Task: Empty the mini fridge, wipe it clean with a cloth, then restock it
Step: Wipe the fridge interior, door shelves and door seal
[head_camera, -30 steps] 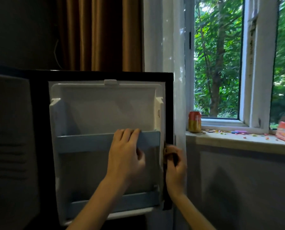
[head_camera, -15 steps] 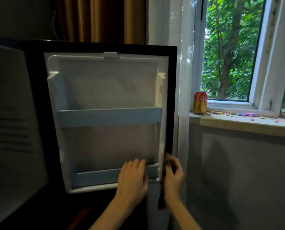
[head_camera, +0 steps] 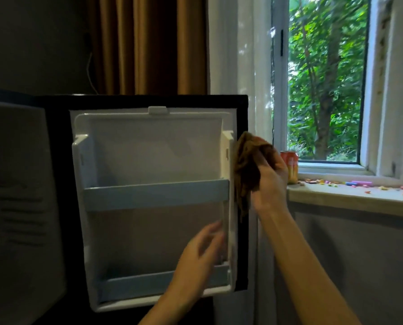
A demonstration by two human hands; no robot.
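Note:
The mini fridge door (head_camera: 149, 151) stands swung open, its white inner liner facing me with two pale blue shelf rails, both bare. My right hand (head_camera: 269, 181) grips a brown cloth (head_camera: 246, 170) against the door's black right edge, level with the upper rail. My left hand (head_camera: 200, 256) is blurred, fingers relaxed, in front of the lower right part of the liner just above the bottom rail; it holds nothing. The fridge body (head_camera: 15, 207) is a dim grey mass at the left.
An orange drink can (head_camera: 290, 166) stands on the window sill (head_camera: 350, 195), partly behind my right hand. Small colourful bits are scattered along the sill. A white sheer curtain and brown drapes hang behind the door. The window is open to trees.
My right hand has risen along the door's right edge from near the bottom to the upper rail, the cloth now bunched in it. My left hand lifted off the bottom rail.

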